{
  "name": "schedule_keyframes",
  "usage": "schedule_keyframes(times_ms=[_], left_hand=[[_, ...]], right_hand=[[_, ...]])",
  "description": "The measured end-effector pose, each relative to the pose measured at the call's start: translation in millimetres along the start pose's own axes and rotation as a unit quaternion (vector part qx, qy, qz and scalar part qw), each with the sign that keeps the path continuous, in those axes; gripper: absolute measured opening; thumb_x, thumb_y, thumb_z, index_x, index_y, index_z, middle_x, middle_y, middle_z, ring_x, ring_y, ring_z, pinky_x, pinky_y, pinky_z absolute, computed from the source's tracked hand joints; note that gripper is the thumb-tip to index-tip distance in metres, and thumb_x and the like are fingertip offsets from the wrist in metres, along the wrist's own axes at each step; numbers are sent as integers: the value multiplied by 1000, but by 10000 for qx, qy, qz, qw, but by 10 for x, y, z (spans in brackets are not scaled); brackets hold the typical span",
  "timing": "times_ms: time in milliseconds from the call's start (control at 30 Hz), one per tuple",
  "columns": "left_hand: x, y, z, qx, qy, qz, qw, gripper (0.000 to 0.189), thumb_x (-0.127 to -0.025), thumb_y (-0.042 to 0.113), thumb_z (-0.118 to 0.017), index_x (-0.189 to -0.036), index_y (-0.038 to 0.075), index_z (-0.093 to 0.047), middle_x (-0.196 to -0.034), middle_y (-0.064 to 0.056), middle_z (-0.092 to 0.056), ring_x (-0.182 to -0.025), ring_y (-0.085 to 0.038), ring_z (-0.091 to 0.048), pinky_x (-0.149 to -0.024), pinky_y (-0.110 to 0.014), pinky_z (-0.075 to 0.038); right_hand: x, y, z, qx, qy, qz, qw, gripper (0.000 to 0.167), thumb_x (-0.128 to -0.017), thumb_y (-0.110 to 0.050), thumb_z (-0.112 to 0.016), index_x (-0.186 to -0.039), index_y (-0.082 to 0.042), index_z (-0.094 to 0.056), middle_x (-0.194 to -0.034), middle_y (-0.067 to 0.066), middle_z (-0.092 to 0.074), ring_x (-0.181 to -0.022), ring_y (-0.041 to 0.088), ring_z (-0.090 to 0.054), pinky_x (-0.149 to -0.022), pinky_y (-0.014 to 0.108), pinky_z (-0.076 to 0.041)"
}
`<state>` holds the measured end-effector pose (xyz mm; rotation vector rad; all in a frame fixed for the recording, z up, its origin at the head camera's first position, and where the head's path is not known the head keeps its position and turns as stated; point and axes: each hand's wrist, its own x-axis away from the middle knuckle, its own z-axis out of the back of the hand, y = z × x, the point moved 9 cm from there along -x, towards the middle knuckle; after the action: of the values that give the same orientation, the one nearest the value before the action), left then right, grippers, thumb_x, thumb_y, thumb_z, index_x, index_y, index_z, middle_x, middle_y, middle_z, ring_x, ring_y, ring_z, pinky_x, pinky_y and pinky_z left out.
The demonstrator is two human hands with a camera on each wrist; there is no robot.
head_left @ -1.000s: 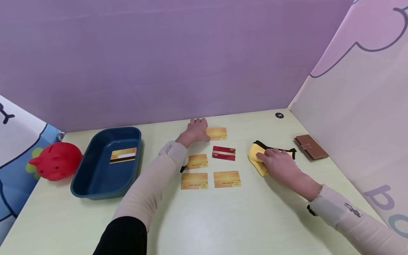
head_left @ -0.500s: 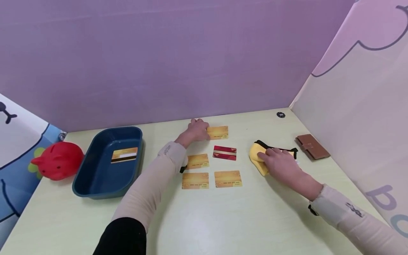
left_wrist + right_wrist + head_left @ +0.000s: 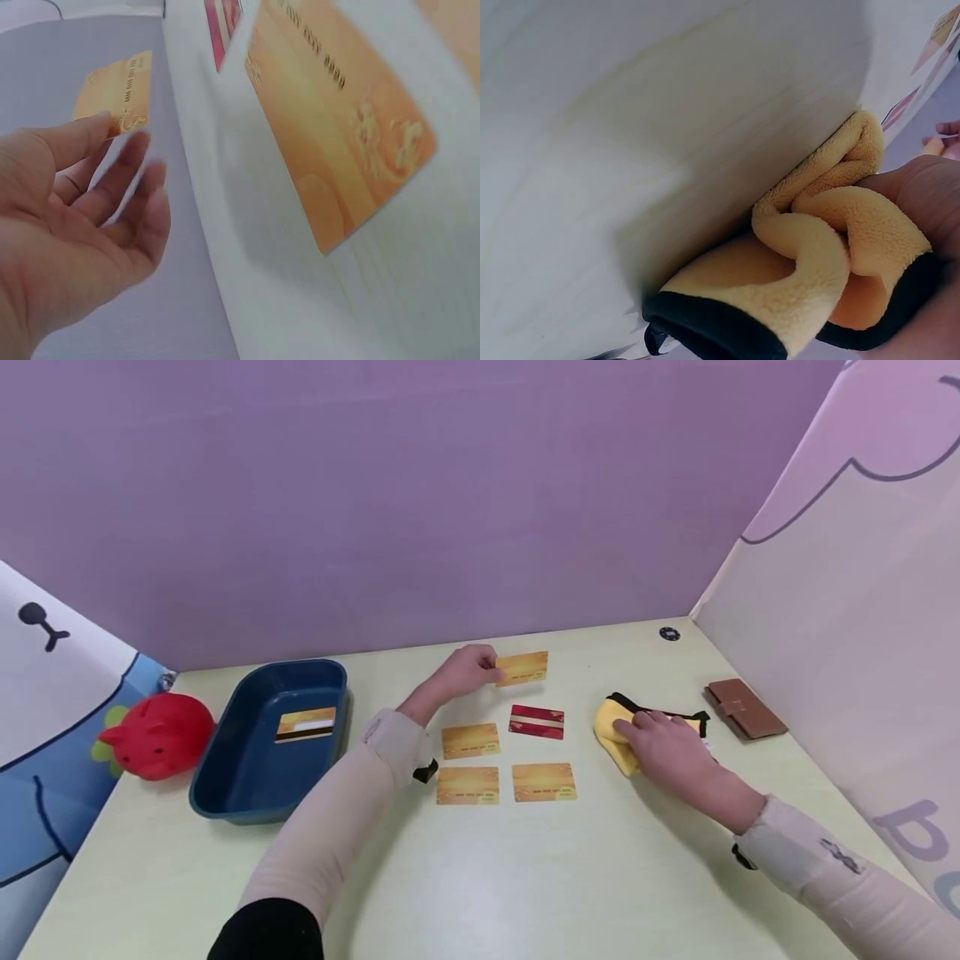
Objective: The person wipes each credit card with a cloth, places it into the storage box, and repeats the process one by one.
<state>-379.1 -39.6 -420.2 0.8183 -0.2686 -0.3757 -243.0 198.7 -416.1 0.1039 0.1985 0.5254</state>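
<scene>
Between thumb and fingers, my left hand (image 3: 467,672) pinches a gold bank card (image 3: 522,668) by its left end, raised over the far part of the table. The left wrist view shows that card (image 3: 116,90) tilted beyond the thumb. Several cards lie flat below it: a gold card (image 3: 470,741), a red card (image 3: 536,722) with a pale stripe, and two more gold ones in the nearest row. My right hand (image 3: 671,752) grips a bunched yellow cloth (image 3: 615,739) with black edging on the table; its folds bulge beside the palm in the right wrist view.
On the left stands a deep blue tray (image 3: 197,781) with one gold card (image 3: 306,725) lying in it, black stripe up. A red piggy bank (image 3: 161,735) is beside it. At right lie a brown wallet (image 3: 745,708) and a black chip (image 3: 669,633). Walls border the back and right.
My left hand has lifted the far gold card off the table and tilted it. The right hand stays on the yellow cloth. The head view has shifted slightly left.
</scene>
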Motion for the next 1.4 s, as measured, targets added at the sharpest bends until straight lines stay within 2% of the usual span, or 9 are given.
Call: schedule_keyframes(times_ms=[133,233,433,567,700,867,1000,1167,1400], left_hand=[[154,73,-23,830,-4,5,9965,12,-101,18,-61,-98,7,-59,-93,-9,-68,-88,-30,-66,-82,-44,-54],[266,108,-30,1179,137,-5,9929,13,-101,17,-60,-106,5,-59,-97,-12,-70,-102,-36,-70,-94,-54,-53],[533,139,27,1146,707,-141,9908,30,-98,17,-66,-126,9,-60,-95,-7,-73,-92,-25,-72,-81,-36,-55],[688,173,106,1365,951,-324,9855,45,-97,17,-67,-140,14,-53,-91,-6,-74,-89,-24,-72,-78,-31,-53],[788,224,171,1714,1117,-483,9776,44,-97,14,-67,-138,15,-53,-89,-9,-72,-86,-22,-72,-75,-37,-52],[841,295,191,1931,1321,-464,9711,41,-96,9,-67,-135,16,-57,-92,-11,-71,-84,-24,-67,-77,-46,-53],[853,364,174,1911,1501,-470,9689,41,-95,8,-67,-135,14,-58,-94,-11,-72,-82,-23,-64,-73,-34,-52],[851,440,133,1977,1688,-531,9642,41,-94,9,-69,-134,16,-59,-94,-12,-74,-78,-15,-64,-68,-25,-50],[860,555,109,2054,1802,-606,9600,40,-94,8,-70,-132,15,-59,-94,-11,-74,-75,-14,-64,-66,-24,-48]], right_hand=[[-16,21,-30,-164,-138,-165,9996,29,-85,-5,-71,-113,-8,-60,-87,14,-62,-76,31,-59,-54,40,-49],[-33,39,-32,-264,-160,-269,9992,31,-85,-6,-71,-113,-8,-60,-87,14,-62,-74,30,-59,-54,41,-48],[-59,159,97,-695,11,-557,9960,40,-85,-5,-72,-124,-5,-64,-97,19,-66,-80,34,-63,-55,43,-50],[-104,187,417,-879,974,-506,9901,43,-83,-4,-75,-125,-3,-64,-97,20,-67,-80,37,-64,-54,45,-48],[-168,98,766,-957,2114,-301,9722,47,-82,-7,-77,-127,-5,-62,-95,18,-69,-79,39,-65,-55,49,-49],[-312,-184,1076,-867,2790,87,9563,47,-81,-8,-79,-124,-4,-60,-96,17,-68,-79,38,-64,-59,47,-48],[-426,-438,1214,-572,3062,454,9492,40,-81,-5,-79,-117,-4,-61,-96,16,-68,-77,37,-62,-59,45,-50],[-540,-637,1235,-303,3027,625,9505,41,-82,-8,-80,-119,-10,-63,-96,17,-67,-76,35,-61,-60,42,-52],[-635,-738,1190,-255,2870,639,9555,41,-83,-12,-80,-121,-14,-66,-96,18,-66,-78,34,-61,-61,41,-52]])
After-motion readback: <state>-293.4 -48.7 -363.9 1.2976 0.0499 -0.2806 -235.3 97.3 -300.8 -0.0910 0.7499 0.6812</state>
